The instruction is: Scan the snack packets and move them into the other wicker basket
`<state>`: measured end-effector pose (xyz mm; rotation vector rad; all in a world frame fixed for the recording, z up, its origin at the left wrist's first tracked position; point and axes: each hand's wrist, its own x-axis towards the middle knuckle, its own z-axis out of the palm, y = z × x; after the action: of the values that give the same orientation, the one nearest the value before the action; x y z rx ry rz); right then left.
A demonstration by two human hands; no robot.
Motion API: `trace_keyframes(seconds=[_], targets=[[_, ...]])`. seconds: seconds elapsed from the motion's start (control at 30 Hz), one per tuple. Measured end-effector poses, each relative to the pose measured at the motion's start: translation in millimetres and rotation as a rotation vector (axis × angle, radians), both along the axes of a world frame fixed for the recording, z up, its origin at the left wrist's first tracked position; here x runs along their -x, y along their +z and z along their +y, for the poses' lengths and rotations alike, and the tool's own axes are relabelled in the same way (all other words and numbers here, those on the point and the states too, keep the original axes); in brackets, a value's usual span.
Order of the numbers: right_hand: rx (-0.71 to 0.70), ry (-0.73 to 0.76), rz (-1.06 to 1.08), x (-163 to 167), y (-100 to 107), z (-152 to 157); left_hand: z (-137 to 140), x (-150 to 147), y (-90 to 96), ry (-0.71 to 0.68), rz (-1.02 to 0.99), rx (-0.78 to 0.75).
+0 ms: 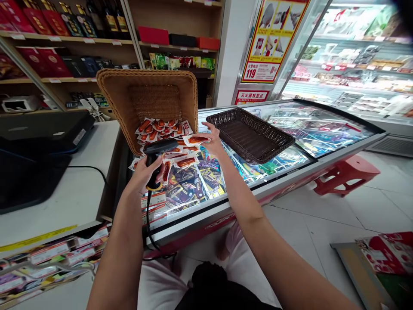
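My left hand (pixel 146 173) is wrapped round the handle of a black barcode scanner (pixel 160 147), whose cord hangs down over the freezer's front edge. Between the fingers of my right hand (pixel 212 141) is a small packaged sausage (pixel 196 140), held just in front of the scanner's head. Several more packaged sausages (pixel 186 161) lie on the freezer's glass top beneath my hands. Behind them a tan wicker basket (pixel 146 77) rests tipped on its side, its opening towards me, with a heap of the same packs inside.
A dark brown shallow basket (pixel 250 135) sits on the chest freezer (pixel 329 150) to the right. On the left stands a white counter (pixel 87 163) with black equipment. A red stool (pixel 348 174) and a box (pixel 383 258) are on the floor at right.
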<state>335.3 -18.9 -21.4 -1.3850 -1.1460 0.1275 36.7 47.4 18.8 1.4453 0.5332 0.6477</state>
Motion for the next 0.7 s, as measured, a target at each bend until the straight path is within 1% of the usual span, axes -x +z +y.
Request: trace_keyframes(seconds=[0.07,0.17,0.27,0.33,0.37,0.5,0.6,0.7], targets=[[0.04,-0.013,-0.129,-3.7,-2.0,-2.7,0.2,1.6,2.1,-0.003,-0.028,0.034],[0.09,0.017,-0.191,-7.0,-7.5,-2.3,0.4,2.2,3.6,0.001,-0.045,0.067],[0.077,-0.06,-0.187,-8.2,-11.2,-0.7,0.9,1.8,3.0,0.005,-0.053,0.088],[0.072,-0.113,-0.232,-8.0,-10.9,-1.3,2.1,1.5,1.4,0.006,-0.049,0.096],[0.075,-0.115,-0.271,-7.7,-10.0,-2.2,3.0,1.5,0.3,0.009,-0.041,0.098],[0.063,0.001,-0.388,-5.7,-5.6,-6.3,7.5,2.1,-5.5,0.029,0.024,0.075],[0.006,0.112,-0.4,-3.3,-4.1,-8.6,9.0,3.6,-7.1,0.017,0.056,0.032],[-0.026,0.195,-0.398,0.1,-3.0,-10.1,7.6,6.8,-3.9,-0.013,0.086,-0.018]])
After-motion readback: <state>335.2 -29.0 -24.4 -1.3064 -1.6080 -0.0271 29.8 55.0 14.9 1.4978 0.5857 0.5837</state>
